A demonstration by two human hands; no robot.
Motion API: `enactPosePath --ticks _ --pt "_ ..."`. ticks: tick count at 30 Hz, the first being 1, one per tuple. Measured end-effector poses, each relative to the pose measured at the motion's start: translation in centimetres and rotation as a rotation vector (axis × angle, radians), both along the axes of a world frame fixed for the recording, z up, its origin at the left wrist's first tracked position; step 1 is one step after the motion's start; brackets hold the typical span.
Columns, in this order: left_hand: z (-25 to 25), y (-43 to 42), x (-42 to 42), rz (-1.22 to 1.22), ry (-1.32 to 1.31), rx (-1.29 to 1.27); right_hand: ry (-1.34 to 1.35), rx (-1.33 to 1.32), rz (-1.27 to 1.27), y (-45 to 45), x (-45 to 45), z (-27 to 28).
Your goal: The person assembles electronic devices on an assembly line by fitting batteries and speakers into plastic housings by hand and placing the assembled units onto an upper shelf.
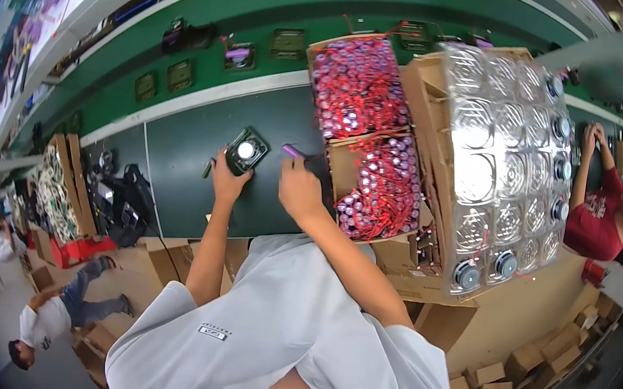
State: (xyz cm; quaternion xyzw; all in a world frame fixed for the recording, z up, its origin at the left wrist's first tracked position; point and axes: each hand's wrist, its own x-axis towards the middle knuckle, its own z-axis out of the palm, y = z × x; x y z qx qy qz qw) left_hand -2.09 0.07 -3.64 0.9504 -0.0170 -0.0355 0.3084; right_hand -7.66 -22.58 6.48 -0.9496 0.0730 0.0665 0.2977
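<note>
My left hand (230,181) grips the near left edge of a dark housing (256,163) on the dark green worktop, its thumb and fingers around the side. A bright white disc shows in the middle of that housing. To its right, my right hand (301,189) pinches a purple cylindrical battery (290,150) that sticks out past the fingertips. The two hands are a short way apart. A small dark green piece (207,169) lies just left of my left hand; its kind is unclear.
Right of my hands stand cardboard boxes of purple batteries with red wires (362,96). Beyond them a clear plastic tray (478,168) holds several round speakers (466,274). Dark housings (180,76) sit on the green conveyor belt (213,42) ahead. A co-worker in a red shirt (596,218) is at the right.
</note>
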Motion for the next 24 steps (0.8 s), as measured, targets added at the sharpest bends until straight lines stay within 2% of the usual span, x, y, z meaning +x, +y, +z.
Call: enactPosePath --ticks 2,4,5,6,8,9,11,12,13,14,15,17,18,21,23,24 --pt "0.9 -0.1 0.2 -0.028 0.058 -0.065 -0.010 -0.210 -0.016 2.5 2.3 -6.0" --pt "-0.6 0.7 -0.3 -0.043 0.012 -0.013 -0.142 -0.315 -0.026 2.8 3.2 -9.0" --pt "0.9 0.6 -0.3 -0.059 0.059 0.035 -0.045 -0.231 -0.049 2.8 4.1 -9.8" --pt "3.9 -0.2 -0.6 0.000 0.093 0.070 0.111 -0.175 0.003 2.2 4.7 -8.5" --pt "4.9 0.6 -2.0 0.133 0.126 -0.010 0.038 -0.108 0.052 1.2 4.5 -7.1" --pt "6.6 0.0 -2.7 0.200 0.111 0.094 -0.081 0.007 0.013 0.6 4.1 -5.4" --pt "7.2 0.3 -3.5 0.100 0.394 -0.277 -0.299 0.271 -0.062 0.6 3.4 0.0" --pt "7.9 0.6 -4.6 0.064 0.523 -0.461 -0.102 0.674 -0.251 0.8 2.5 4.0" --pt "8.8 0.0 -4.7 0.051 0.774 -0.809 -0.144 0.842 -0.286 1.5 0.6 5.7" --pt "9.8 -0.5 -4.8 0.001 0.977 -1.050 -0.214 1.008 -0.316 1.8 -0.3 6.5" --pt "10.6 -1.4 -4.9 -0.029 1.049 -1.200 -0.156 1.107 -0.314 2.1 0.1 6.4" --pt "10.9 -3.4 -5.6 0.083 0.992 -1.505 -0.013 1.288 -0.340 2.7 -0.7 5.7" --pt "10.8 -3.9 -5.9 0.157 0.942 -1.630 0.148 1.446 -0.450 2.7 -1.2 3.3" --pt "9.8 -3.8 -5.3 0.184 0.758 -1.367 0.081 1.274 -0.398 3.4 -1.3 1.4" --pt "9.8 -3.7 -5.2 0.274 0.683 -1.288 0.008 1.062 -0.324 3.9 -0.9 0.1" --pt "9.8 -3.7 -5.0 0.312 0.640 -1.249 0.029 1.051 -0.325 4.1 -0.4 -0.1"
